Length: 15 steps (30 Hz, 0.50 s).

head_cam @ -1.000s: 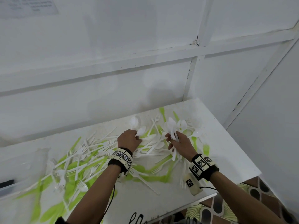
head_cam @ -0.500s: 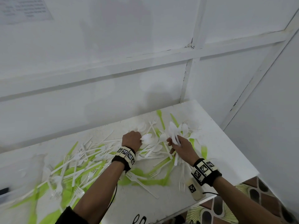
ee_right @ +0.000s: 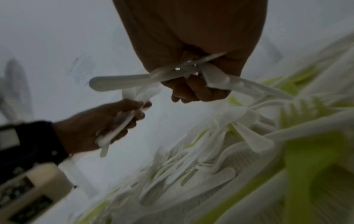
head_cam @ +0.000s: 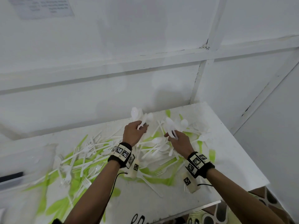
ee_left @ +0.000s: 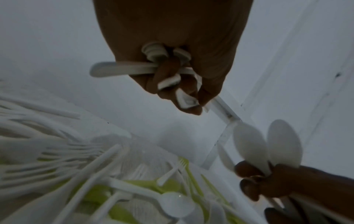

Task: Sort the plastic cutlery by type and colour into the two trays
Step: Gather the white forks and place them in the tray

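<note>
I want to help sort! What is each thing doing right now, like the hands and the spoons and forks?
Left hand: grips a bunch of white spoons, lifted off the pile.
Right hand: grips another bunch of white spoons, bowls up.
Cutlery pile: white and green pieces lying mixed, unsorted, on the table.
Trays: cannot tell from these views.

A heap of white and green plastic cutlery (head_cam: 90, 159) spreads across the flat white table (head_cam: 234, 159), from its near left to its far right. The white panelled wall (head_cam: 113, 62) stands behind it.
</note>
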Tool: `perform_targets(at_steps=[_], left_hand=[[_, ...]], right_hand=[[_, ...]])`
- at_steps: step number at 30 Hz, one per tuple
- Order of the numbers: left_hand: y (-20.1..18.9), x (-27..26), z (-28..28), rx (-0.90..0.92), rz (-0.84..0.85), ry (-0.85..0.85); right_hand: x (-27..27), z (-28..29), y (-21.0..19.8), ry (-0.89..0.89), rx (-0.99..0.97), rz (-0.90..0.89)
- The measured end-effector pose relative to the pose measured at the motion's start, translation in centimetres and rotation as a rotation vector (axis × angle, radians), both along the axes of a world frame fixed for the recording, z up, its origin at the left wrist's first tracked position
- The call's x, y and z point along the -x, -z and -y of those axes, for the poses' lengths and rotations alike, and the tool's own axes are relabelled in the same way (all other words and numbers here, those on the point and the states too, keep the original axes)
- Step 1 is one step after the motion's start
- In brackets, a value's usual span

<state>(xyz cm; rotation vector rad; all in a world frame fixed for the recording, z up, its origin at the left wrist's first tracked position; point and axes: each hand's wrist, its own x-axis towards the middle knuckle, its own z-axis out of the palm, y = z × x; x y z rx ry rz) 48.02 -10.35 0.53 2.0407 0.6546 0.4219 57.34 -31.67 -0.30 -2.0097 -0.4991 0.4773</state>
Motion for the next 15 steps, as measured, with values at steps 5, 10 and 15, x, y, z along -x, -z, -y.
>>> perform_targets(at_steps=[5, 10, 15], left_hand=[[-1.6, 2.3, -0.6, 0.220, 0.145, -0.001], [-0.5, 5.2, -1.9, 0.248, 0.130, 0.023], [1.9, 7.8, -1.8, 0.192, 0.097, 0.030]], right_hand=[[0.1, -4.2, 1.0, -0.186, 0.221, 0.218], [0.6, -7.3, 2.7, -0.374, 0.449, 0.323], [1.3, -8.7, 3.3, -0.475, 0.572, 0.476]])
